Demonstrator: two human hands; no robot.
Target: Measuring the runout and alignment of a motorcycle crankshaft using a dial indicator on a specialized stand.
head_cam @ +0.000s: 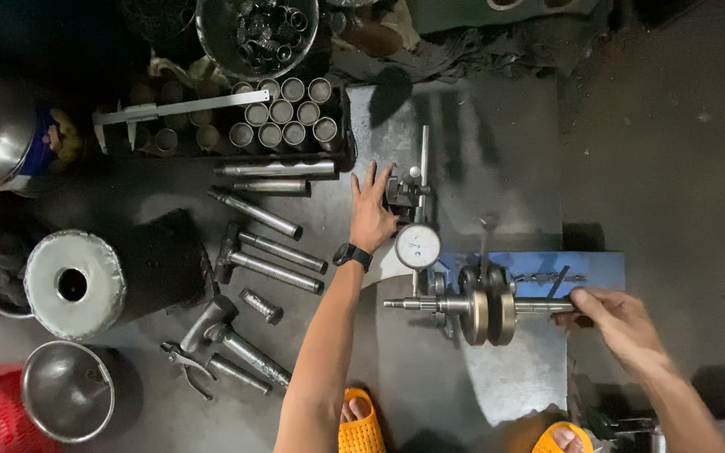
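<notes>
So there's a steel crankshaft (487,305) with two thick round webs lying sideways on a blue stand (597,267), pretty grimy looking (webs dull brownish, shaft ends brighter). Right hand (618,317) pinches the crank's right shaft end. Left hand (372,215) sits just up-left of the crank, fingers spread, grasping the dark base (402,195) of a white-faced round dial gauge (417,246). Loose steel rods (272,247) lie further left.

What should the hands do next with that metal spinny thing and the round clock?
Probably turn the crankshaft slowly. The right hand pinches its shaft end, the left hand steadies the gauge stand, and the dial gauge sits just beside the shaft.
</notes>
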